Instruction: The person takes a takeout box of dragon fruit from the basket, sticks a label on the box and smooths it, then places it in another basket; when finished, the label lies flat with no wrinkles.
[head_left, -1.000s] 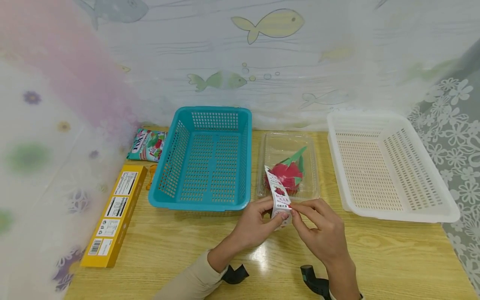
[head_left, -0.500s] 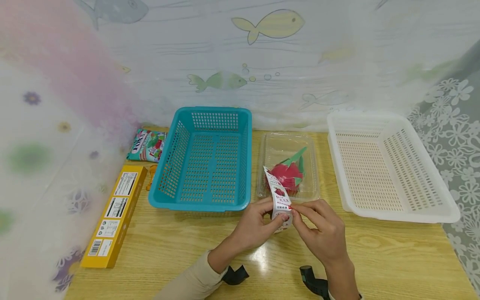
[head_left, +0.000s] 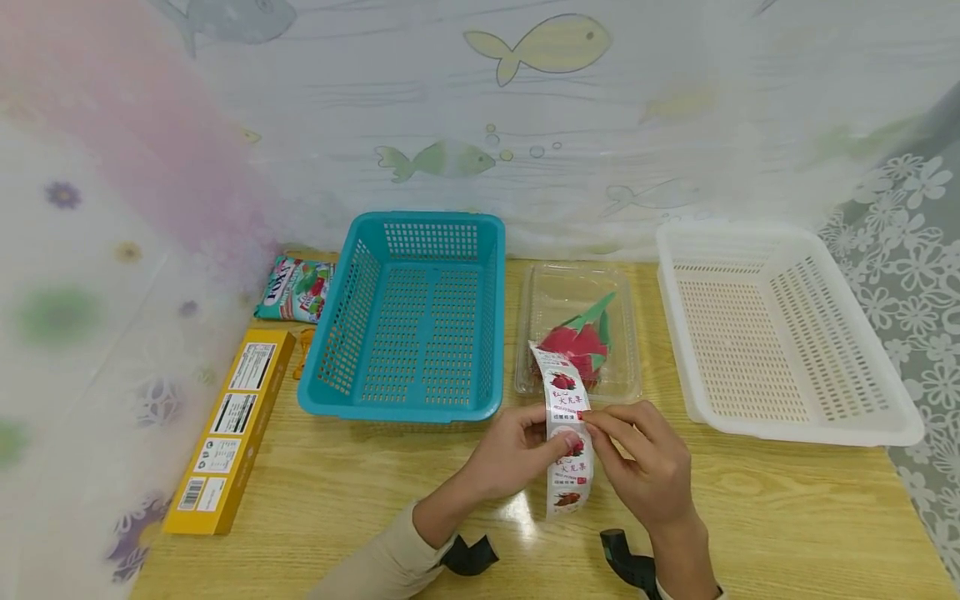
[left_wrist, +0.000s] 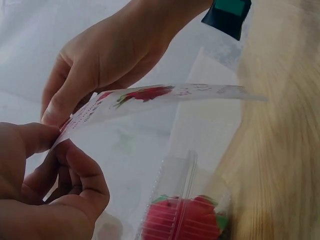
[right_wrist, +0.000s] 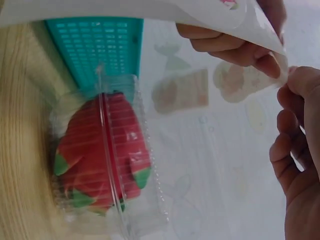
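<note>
A strip of printed labels with dragon fruit pictures runs between both hands in the head view. My left hand pinches its left side, with the thumb on top. At the strip's right edge, beside a small red mark, my right hand pinches with thumb and forefinger. In the left wrist view the label strip bends up at the fingertips. Behind it sits a clear plastic clamshell box, apparently closed, holding a red dragon fruit with green tips. The strip hides part of the fruit in the head view.
Left of the box stands a teal basket; a white basket stands to the right. A yellow carton, a candy bag and a small orange item lie at the far left. A patterned curtain hangs behind.
The strip has tilted and spread out: its near end now reaches further toward me, showing more labels, and its far end sits slightly lower. Both hands keep nearly the same place and grip.
</note>
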